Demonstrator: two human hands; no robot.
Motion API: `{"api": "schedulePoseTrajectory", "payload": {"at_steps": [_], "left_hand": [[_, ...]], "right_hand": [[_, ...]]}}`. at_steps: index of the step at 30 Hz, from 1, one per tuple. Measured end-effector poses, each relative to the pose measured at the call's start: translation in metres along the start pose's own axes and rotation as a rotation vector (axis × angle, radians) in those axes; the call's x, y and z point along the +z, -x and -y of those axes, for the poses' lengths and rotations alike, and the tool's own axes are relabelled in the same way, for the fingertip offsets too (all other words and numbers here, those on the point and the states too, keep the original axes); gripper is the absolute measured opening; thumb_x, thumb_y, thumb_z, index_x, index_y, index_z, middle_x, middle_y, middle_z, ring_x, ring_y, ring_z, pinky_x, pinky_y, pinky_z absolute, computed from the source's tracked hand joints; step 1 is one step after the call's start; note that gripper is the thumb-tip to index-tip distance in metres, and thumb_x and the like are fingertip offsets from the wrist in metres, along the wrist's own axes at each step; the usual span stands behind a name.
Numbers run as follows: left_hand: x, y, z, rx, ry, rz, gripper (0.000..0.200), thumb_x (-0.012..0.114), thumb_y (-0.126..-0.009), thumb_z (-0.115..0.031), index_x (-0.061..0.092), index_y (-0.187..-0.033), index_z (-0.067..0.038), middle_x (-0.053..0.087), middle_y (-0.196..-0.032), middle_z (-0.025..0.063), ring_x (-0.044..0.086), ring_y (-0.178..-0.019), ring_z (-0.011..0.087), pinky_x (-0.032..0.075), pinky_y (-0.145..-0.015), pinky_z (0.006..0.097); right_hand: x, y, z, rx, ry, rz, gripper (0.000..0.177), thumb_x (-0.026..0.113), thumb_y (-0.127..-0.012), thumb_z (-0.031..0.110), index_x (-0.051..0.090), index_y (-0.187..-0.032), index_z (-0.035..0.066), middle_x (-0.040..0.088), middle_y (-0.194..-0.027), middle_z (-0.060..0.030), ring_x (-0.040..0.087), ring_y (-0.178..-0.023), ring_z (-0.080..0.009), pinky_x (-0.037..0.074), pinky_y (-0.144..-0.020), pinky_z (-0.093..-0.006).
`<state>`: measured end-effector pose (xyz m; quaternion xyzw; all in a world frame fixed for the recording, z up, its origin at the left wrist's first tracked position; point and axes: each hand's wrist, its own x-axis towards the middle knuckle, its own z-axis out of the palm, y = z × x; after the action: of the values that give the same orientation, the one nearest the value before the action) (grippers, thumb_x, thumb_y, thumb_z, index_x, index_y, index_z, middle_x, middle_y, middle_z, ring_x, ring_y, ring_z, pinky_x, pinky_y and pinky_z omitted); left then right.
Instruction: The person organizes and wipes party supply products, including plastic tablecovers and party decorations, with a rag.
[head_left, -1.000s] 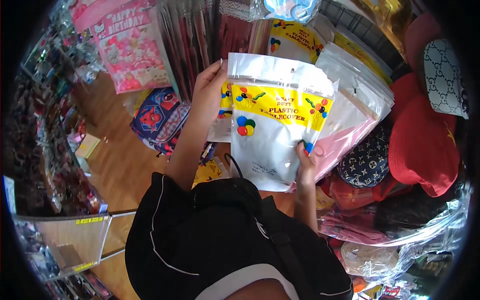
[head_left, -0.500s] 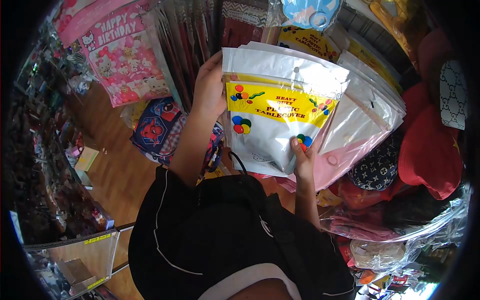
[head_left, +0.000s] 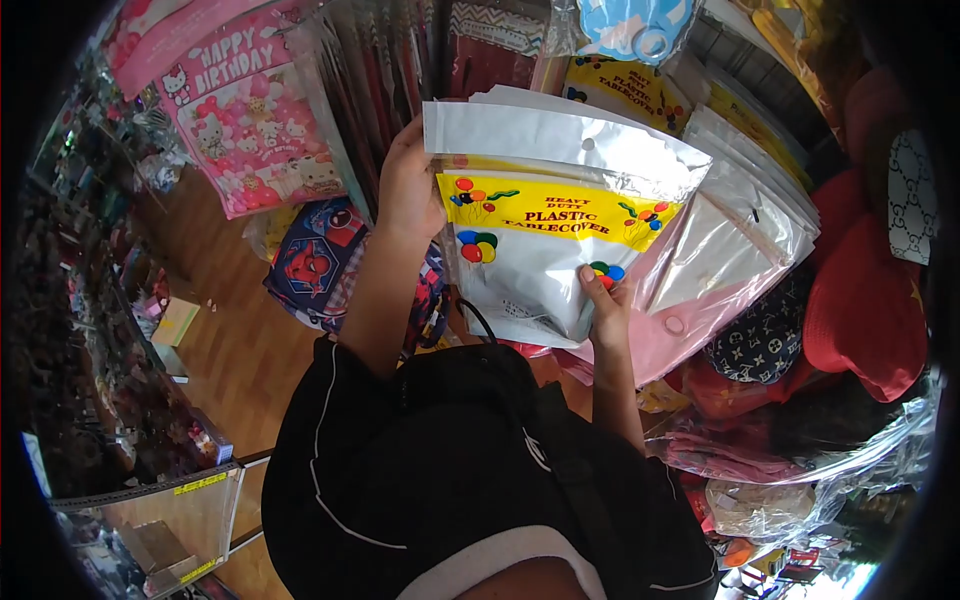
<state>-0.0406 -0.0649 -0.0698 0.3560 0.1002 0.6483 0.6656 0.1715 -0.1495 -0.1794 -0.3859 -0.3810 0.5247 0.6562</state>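
A flat silver-white packet with a yellow band, printed "Heavy Duty Plastic Tablecover" (head_left: pixel 515 275), is between my two hands. My left hand (head_left: pixel 408 195) grips its upper left edge, the fingers hidden behind it. My right hand (head_left: pixel 610 308) pinches the lower right part, thumb on the front over the balloon print. More packets lie behind it. To the right a fan of clear and pink plastic packets (head_left: pixel 735 240) spreads out, touching the tablecover packet's right side.
A pink "Happy Birthday" packet (head_left: pixel 255 130) hangs at upper left. Below it is a Spider-Man bag (head_left: pixel 315 260). Red caps (head_left: pixel 865 300) and a dark patterned cap (head_left: pixel 760 335) sit at right. A glass case (head_left: pixel 170 530) stands lower left on the wooden floor (head_left: pixel 235 370).
The tablecover packet's top left corner has shifted left and slightly down with my left hand. My right hand keeps its pinch on the packet, almost unmoved.
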Motion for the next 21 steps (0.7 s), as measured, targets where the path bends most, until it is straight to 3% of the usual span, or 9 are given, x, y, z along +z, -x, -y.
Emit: {"api": "schedulePoseTrajectory", "payload": {"at_steps": [6,8,9,10,13,15,16,18,21], "left_hand": [[-0.014,-0.004,0.004,-0.049,0.129,0.244,0.023,0.046,-0.080,-0.011,0.055,-0.098,-0.001,0.059,-0.094,0.0104,0.058,-0.086,0.0189,0.045,-0.077,0.0289],[-0.008,-0.003,-0.002,-0.026,-0.065,-0.001,0.033,0.042,-0.087,-0.027,0.053,-0.104,-0.001,0.057,-0.101,0.0125,0.054,-0.095,0.0201,0.039,-0.086,0.0299],[-0.005,-0.003,-0.011,-0.091,-0.103,0.088,0.045,0.035,-0.089,-0.039,0.050,-0.109,-0.001,0.056,-0.104,0.0132,0.051,-0.101,0.0203,0.034,-0.092,0.0304],[-0.008,-0.007,-0.017,-0.022,-0.105,0.184,0.047,0.033,-0.090,-0.039,0.046,-0.113,0.001,0.055,-0.104,0.0130,0.051,-0.101,0.0197,0.035,-0.090,0.0292],[-0.001,-0.014,-0.036,0.101,-0.447,0.390,0.048,0.045,-0.085,-0.039,0.045,-0.116,-0.001,0.056,-0.103,0.0120,0.051,-0.101,0.0188,0.036,-0.087,0.0283],[0.015,-0.020,-0.044,0.265,-1.063,0.355,0.054,0.062,-0.075,-0.037,0.048,-0.113,-0.002,0.058,-0.097,0.0122,0.055,-0.093,0.0178,0.041,-0.080,0.0268],[0.022,-0.024,-0.047,0.264,-1.061,0.356,0.054,0.062,-0.075,-0.037,0.048,-0.113,-0.002,0.058,-0.097,0.0122,0.055,-0.093,0.0178,0.041,-0.080,0.0268],[0.032,-0.036,-0.050,0.256,-1.491,0.488,0.049,0.068,-0.072,-0.021,0.049,-0.113,-0.004,0.057,-0.097,0.0128,0.054,-0.091,0.0171,0.044,-0.073,0.0280],[0.048,-0.051,-0.043,0.077,-1.532,0.495,0.042,0.068,-0.072,-0.026,0.056,-0.105,-0.004,0.059,-0.085,0.0110,0.057,-0.081,0.0165,0.044,-0.070,0.0270]], "right_hand": [[0.004,-0.001,-0.001,0.014,-0.022,-0.021,0.044,0.064,-0.076,0.009,0.040,-0.112,0.003,0.054,-0.095,-0.0052,0.052,-0.082,-0.0111,0.043,-0.073,-0.0235],[0.011,0.001,0.006,-0.002,-0.012,-0.037,0.043,0.063,-0.077,0.010,0.040,-0.112,0.003,0.054,-0.094,-0.0050,0.052,-0.081,-0.0109,0.043,-0.072,-0.0233],[0.015,0.002,0.009,-0.024,0.016,-0.064,0.034,0.062,-0.078,0.010,0.044,-0.106,0.002,0.055,-0.090,-0.0043,0.053,-0.077,-0.0102,0.044,-0.070,-0.0231],[0.016,0.003,0.011,-0.045,0.045,-0.092,0.026,0.060,-0.079,0.010,0.048,-0.101,0.001,0.056,-0.086,-0.0035,0.054,-0.073,-0.0096,0.044,-0.067,-0.0229],[0.015,0.003,0.011,-0.004,0.061,-0.076,0.027,0.060,-0.079,0.011,0.048,-0.101,0.001,0.056,-0.086,-0.0033,0.054,-0.073,-0.0091,0.044,-0.066,-0.0217],[0.012,0.003,0.010,0.032,0.074,-0.075,0.030,0.061,-0.079,0.010,0.046,-0.103,0.002,0.055,-0.087,-0.0033,0.053,-0.075,-0.0091,0.043,-0.067,-0.0213],[0.011,0.003,0.010,0.066,0.089,-0.067,0.033,0.062,-0.078,0.009,0.044,-0.106,0.002,0.054,-0.089,-0.0034,0.052,-0.077,-0.0092,0.043,-0.068,-0.0210],[0.014,0.005,0.012,0.051,0.097,-0.081,0.034,0.061,-0.078,0.009,0.044,-0.106,0.002,0.054,-0.089,-0.0032,0.052,-0.077,-0.0091,0.043,-0.067,-0.0210],[0.011,0.006,0.012,0.034,0.104,-0.085,0.035,0.061,-0.079,0.008,0.043,-0.108,0.002,0.054,-0.090,-0.0032,0.052,-0.077,-0.0090,0.043,-0.067,-0.0210]]}}
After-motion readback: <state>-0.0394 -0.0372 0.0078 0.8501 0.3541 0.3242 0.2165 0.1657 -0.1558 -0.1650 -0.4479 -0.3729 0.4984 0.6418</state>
